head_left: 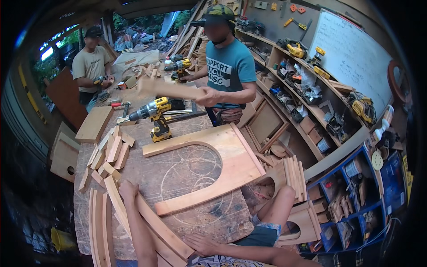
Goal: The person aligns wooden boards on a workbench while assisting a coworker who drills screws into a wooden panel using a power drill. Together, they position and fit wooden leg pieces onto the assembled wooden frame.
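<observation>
My left hand is closed at the far end of the long wooden strips at the bench's near left; its fingertips are partly hidden. One of these, a wooden strip, runs from that hand toward my body. Against its near end lies my right hand, fingers stretched out. More curved wooden strips lie side by side left of my left forearm. Beyond my hands, a wooden panel with a U-shaped cutout rests flat on the scratched workbench.
A yellow-black cordless drill stands past the panel. Short wood blocks are piled at left. One co-worker holds a board and another drill; a second person stands far left. Shelves and blue bins line the right.
</observation>
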